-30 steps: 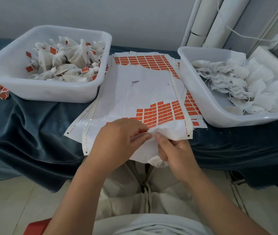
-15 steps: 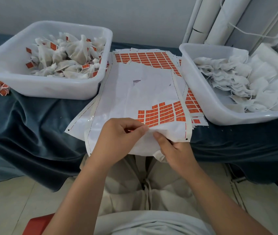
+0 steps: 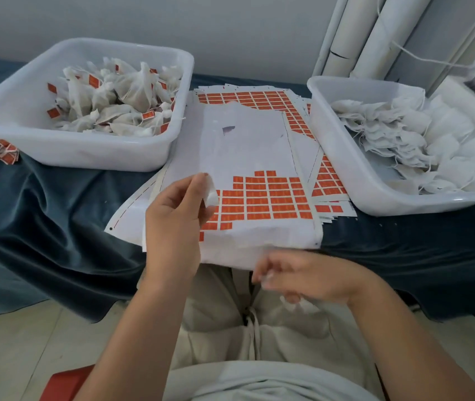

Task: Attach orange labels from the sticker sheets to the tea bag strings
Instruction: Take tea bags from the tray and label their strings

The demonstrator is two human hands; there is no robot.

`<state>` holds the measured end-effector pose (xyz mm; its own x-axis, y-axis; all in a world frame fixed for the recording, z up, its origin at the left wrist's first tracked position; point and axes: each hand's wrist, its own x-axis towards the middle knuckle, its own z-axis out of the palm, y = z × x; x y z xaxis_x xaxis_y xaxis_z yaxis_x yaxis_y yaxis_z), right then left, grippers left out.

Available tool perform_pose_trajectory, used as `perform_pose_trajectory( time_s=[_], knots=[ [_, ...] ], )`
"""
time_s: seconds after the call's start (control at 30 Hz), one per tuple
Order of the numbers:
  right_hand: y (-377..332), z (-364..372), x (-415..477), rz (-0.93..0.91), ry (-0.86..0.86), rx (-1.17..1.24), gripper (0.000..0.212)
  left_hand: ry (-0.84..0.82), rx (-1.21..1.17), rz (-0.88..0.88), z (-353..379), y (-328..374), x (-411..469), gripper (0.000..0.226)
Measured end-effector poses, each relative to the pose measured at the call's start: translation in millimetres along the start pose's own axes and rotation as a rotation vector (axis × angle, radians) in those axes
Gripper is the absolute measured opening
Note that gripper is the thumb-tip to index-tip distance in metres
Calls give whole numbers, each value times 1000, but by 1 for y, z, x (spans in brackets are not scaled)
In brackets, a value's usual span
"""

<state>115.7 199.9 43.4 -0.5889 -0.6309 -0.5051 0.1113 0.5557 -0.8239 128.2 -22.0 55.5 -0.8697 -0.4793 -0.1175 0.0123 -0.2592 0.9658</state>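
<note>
The left hand (image 3: 172, 224) hovers over the near left corner of the top sticker sheet (image 3: 248, 140), with thumb and forefinger pinching a small white piece (image 3: 211, 195) and the other fingers loosely curled. The orange labels (image 3: 268, 198) fill the sheet's near part. The right hand (image 3: 305, 277) is below the table's edge, blurred, with curled fingers and white at the tips; I cannot tell what it grips. Labelled tea bags (image 3: 114, 105) fill the left tub (image 3: 91, 156), and plain tea bags (image 3: 433, 146) the right tub (image 3: 355, 175).
</note>
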Motion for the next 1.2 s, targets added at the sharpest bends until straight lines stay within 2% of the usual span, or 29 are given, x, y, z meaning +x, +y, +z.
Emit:
perform_pose_trajectory(
  time_s=[0.1,0.17,0.23,0.3,0.37,0.4,0.47,0.57,0.7,0.9,1.03,1.13,1.2],
  knots=[
    [-17,4,-20,-74,-347,-161,22,-14,-101,-80,7,-2,-6,17],
    [-29,10,-28,-218,-369,-32,24,-30,-94,-71,13,-4,-11,15],
    [-36,21,-28,-301,-191,289,23,-58,-82,-44,16,-7,-17,15],
    [-42,28,-22,-345,161,498,18,-100,-82,-28,19,-8,-21,21],
    [-44,29,-15,-361,528,452,28,-159,-86,-34,20,-7,-26,23],
    [-43,27,-13,-367,641,384,34,-190,-104,-48,21,-7,-28,21],
    [-39,23,-11,-369,733,258,35,-268,-142,-98,23,-6,-32,18],
    [-36,19,-10,-412,807,162,16,-360,-186,-178,27,-5,-37,15],
    [-37,13,-14,-423,784,91,15,-396,-204,-239,27,-3,-36,14],
    [-33,-1,-25,-361,694,110,10,-419,48,-174,18,-1,-23,31],
    [-33,-1,-26,-332,647,70,18,-497,241,0,11,-3,-20,10],
    [-37,-1,-25,-312,569,186,37,-384,187,7,11,-4,-20,13],
    [-38,-1,-24,-270,506,273,36,-236,103,3,13,-6,-20,12]
  ],
)
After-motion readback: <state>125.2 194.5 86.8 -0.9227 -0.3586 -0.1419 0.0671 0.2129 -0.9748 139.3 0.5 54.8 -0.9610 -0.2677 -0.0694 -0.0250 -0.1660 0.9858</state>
